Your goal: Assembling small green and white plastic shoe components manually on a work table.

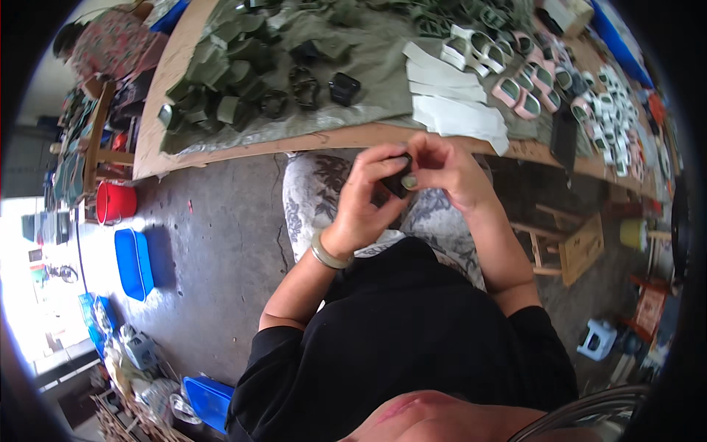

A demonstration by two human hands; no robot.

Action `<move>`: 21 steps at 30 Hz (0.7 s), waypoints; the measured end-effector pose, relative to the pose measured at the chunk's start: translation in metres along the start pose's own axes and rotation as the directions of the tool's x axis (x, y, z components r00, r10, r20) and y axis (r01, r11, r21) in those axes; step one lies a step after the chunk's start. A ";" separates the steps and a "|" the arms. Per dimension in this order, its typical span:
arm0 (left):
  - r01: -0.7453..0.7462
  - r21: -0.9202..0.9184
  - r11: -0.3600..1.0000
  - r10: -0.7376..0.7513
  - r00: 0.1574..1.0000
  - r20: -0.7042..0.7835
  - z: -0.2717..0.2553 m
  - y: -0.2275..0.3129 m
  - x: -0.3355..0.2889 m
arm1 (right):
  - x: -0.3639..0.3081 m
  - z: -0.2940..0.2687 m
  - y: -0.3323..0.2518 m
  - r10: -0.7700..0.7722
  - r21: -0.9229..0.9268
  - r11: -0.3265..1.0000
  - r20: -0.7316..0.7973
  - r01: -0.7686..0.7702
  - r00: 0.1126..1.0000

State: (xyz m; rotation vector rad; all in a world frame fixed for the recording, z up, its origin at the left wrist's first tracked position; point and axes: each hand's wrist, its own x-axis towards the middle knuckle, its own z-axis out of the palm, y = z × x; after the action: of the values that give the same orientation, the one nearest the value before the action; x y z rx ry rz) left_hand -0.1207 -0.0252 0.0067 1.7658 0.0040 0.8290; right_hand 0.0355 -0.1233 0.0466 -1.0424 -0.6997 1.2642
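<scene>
Floor: grey concrete floor [221, 243], cracked, below and around the seated worker. Desk [150, 147]: wooden, spanning the far side; its near edge lies just beyond the worker's knees. Green cloth [383, 70]: creased, spread over most of the desk.

Far left: a person in a floral top [114, 44]. On the cloth, left half: heap of olive-green shoe pieces [228, 70], many curled upright. Right of the desk: spread of white shoe pieces [610, 132]; left of it, a group of pink shoe pieces [519, 97]. Between these and the olive heap: overlapping white sheets [456, 118], reaching the near edge.

Floor items, right: wooden stool [582, 247] below the desk; nearer, a small pale-blue stool [597, 339]. Left: blue tub [134, 265], with a red bucket [115, 202] just beyond it.

Left hand [364, 193]: fingers curled, holding the black piece from the left. Right hand [453, 173]: thumb and forefinger brought close together at the right side of the same piece. Pale bracelet [329, 254] around the left wrist. Loose black shoe piece [344, 89]: on the cloth, beyond the hands.

Black piece [398, 178]: smallest entry; between both hands, above the lap, near side of the desk edge. Partly covered by fingers; exact form unclear.
</scene>
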 end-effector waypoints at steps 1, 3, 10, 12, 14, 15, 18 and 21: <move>0.053 -0.076 0.996 -0.052 0.999 0.017 -0.001 0.002 -0.002 | 0.002 -0.004 0.005 -0.014 -0.020 1.000 0.041 0.015 0.999; 0.140 -0.270 0.953 -0.141 0.990 0.016 -0.003 0.003 -0.004 | 0.005 -0.006 0.016 0.013 0.017 1.000 0.028 -0.014 1.000; 0.393 -0.459 0.797 -0.452 0.892 -0.022 -0.014 0.010 -0.002 | 0.018 -0.011 0.046 0.038 0.185 0.981 0.117 -0.059 0.992; 0.380 -0.482 0.789 -0.446 0.895 -0.024 -0.017 0.010 -0.001 | 0.020 -0.010 0.052 0.038 0.245 0.967 0.120 -0.066 0.992; 0.340 -0.436 0.833 -0.399 0.916 -0.046 -0.019 0.006 -0.002 | 0.021 -0.013 0.059 0.032 0.242 0.969 0.094 -0.054 0.995; 0.314 -0.407 0.857 -0.365 0.929 -0.052 -0.020 0.006 0.000 | 0.020 -0.013 0.061 0.035 0.238 0.970 0.096 -0.057 0.995; 0.262 0.019 0.965 -0.258 0.959 -0.118 -0.037 0.007 0.018 | 0.021 -0.007 0.058 0.048 0.207 0.978 -0.056 -0.036 0.997; 0.116 0.327 0.938 -0.009 0.951 -0.310 -0.068 0.004 0.052 | 0.017 -0.004 0.041 -0.096 0.090 0.990 -0.109 0.106 0.989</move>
State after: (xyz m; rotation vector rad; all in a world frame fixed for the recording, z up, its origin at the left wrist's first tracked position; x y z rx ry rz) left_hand -0.1196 0.0510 0.0460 1.9289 0.4325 1.0968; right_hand 0.0254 -0.1088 0.0056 -0.9754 -0.5994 1.1366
